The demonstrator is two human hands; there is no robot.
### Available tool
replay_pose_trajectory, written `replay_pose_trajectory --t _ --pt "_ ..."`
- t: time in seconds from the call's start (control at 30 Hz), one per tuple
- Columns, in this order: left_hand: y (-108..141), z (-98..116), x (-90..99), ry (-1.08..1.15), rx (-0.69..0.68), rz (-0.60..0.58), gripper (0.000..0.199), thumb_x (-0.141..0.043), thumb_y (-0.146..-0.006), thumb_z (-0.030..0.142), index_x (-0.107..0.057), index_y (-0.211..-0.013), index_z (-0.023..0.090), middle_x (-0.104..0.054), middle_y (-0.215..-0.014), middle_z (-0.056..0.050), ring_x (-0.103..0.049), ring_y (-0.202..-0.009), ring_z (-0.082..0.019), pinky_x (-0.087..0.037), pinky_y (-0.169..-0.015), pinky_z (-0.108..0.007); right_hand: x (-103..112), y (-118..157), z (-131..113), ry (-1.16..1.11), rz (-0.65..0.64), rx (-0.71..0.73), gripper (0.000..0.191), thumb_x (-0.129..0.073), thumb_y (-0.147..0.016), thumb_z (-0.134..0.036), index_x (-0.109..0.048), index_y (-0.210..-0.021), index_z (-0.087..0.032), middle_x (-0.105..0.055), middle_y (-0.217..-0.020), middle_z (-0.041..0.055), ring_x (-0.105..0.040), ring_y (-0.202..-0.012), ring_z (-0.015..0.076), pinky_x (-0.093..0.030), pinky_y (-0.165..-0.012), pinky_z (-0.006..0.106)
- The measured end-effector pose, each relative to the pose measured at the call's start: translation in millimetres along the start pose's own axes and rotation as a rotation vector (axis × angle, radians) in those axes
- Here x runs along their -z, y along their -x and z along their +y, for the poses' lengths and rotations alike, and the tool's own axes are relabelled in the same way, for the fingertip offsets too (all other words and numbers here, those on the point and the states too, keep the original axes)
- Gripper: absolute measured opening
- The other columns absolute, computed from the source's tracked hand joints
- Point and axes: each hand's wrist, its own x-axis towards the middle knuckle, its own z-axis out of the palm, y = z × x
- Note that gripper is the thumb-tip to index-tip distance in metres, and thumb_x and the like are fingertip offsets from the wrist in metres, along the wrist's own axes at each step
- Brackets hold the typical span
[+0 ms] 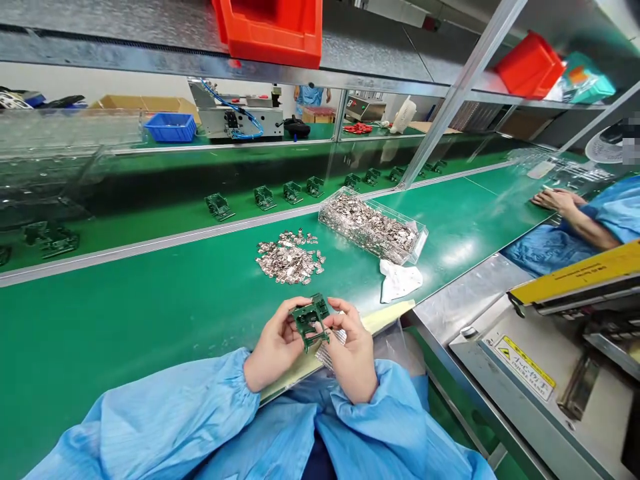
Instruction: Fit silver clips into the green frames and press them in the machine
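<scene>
A small green plastic frame with openings and thin posts is held up above the table's front edge. My left hand grips its left side between thumb and fingers. My right hand has thumb and fingers closed at its right side. Something small and pale shows by the right fingertips, too small to name. Beyond my hands lies a loose pile of small silvery metal pieces. Right of that, a clear plastic tray is filled with similar pieces. A crumpled white cloth or paper lies in front of the tray.
Several similar green frames stand in a row on the green strip behind the metal rail. A shelf with red bins hangs overhead. At the right are a machine with a yellow panel and another person's hands.
</scene>
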Motion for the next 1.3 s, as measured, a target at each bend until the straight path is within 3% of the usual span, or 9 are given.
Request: replay_pose_trajectory --t 0.2,0.33,0.47,0.63,0.83,1.03,1.3 --pt "9 -2 -3.6 -0.091 -0.012 -0.088 0.037 -0.066 -0.084 0.022 -0.056 -0.119 0.028 -0.065 -0.093 -0.001 -0.063 -0.077 -0.012 -0.054 -0.069 -0.021 2 4 0 0.062 0.061 0.058 0.009 -0.069 -0.079 -0.027 -0.067 -0.071 -0.022 -0.061 -0.109 0.0084 -0.057 -0.106 0.0257 -0.044 -0.092 0.041" --pt "10 -9 -0.9 -0.151 -0.010 -0.074 0.032 -0.058 -0.089 0.026 -0.055 -0.121 0.028 -0.064 -0.091 -0.002 -0.060 -0.074 -0.013 -0.052 -0.063 -0.021 4 6 2 0.069 0.046 0.066 0.008 -0.067 -0.080 -0.026 -0.066 -0.073 -0.022 -0.063 -0.099 0.0068 -0.058 -0.096 0.0228 -0.048 -0.082 0.036" --pt "10 -13 -1.0 -0.123 0.037 -0.014 0.032 -0.061 -0.087 0.032 -0.057 -0.118 0.026 -0.065 -0.098 -0.004 -0.062 -0.079 -0.016 -0.055 -0.068 -0.026 3 6 6 -0.044 -0.009 0.006 0.007 -0.065 -0.083 -0.027 -0.068 -0.080 -0.022 -0.062 -0.088 0.0044 -0.060 -0.084 0.0196 -0.051 -0.071 0.030" --pt "11 -10 -4.9 -0.085 0.077 0.008 0.032 -0.062 -0.086 0.034 -0.056 -0.117 0.025 -0.066 -0.096 -0.004 -0.064 -0.079 -0.017 -0.057 -0.070 -0.028 0 4 9 -0.203 -0.011 -0.118 0.012 -0.071 -0.077 -0.031 -0.067 -0.075 -0.020 -0.061 -0.082 0.0033 -0.061 -0.074 0.0175 -0.054 -0.064 0.028" --pt "14 -3 -12.6 -0.138 0.081 0.060 0.033 -0.062 -0.086 0.036 -0.057 -0.117 0.025 -0.066 -0.092 -0.005 -0.064 -0.074 -0.017 -0.057 -0.065 -0.026 5 8 4 -0.139 -0.022 -0.056 0.007 -0.068 -0.080 -0.028 -0.069 -0.079 -0.021 -0.063 -0.090 0.0057 -0.062 -0.086 0.0197 -0.057 -0.070 0.029" --pt "19 -4 -18.4 -0.244 0.063 0.031 0.032 -0.059 -0.088 0.033 -0.055 -0.119 0.027 -0.066 -0.085 -0.003 -0.060 -0.063 -0.014 -0.052 -0.054 -0.022 7 14 8 -0.135 0.019 -0.018 0.006 -0.066 -0.082 -0.027 -0.067 -0.079 -0.022 -0.060 -0.103 0.0085 -0.059 -0.098 0.0229 -0.058 -0.072 0.032" --pt "23 -5 -23.3 -0.257 0.054 0.060 0.029 -0.059 -0.087 0.032 -0.055 -0.115 0.026 -0.064 -0.078 -0.001 -0.059 -0.060 -0.013 -0.049 -0.052 -0.022 3 17 6 -0.196 0.081 -0.052 0.007 -0.069 -0.077 -0.026 -0.067 -0.073 -0.021 -0.063 -0.090 0.0067 -0.061 -0.085 0.0203 -0.055 -0.063 0.029"
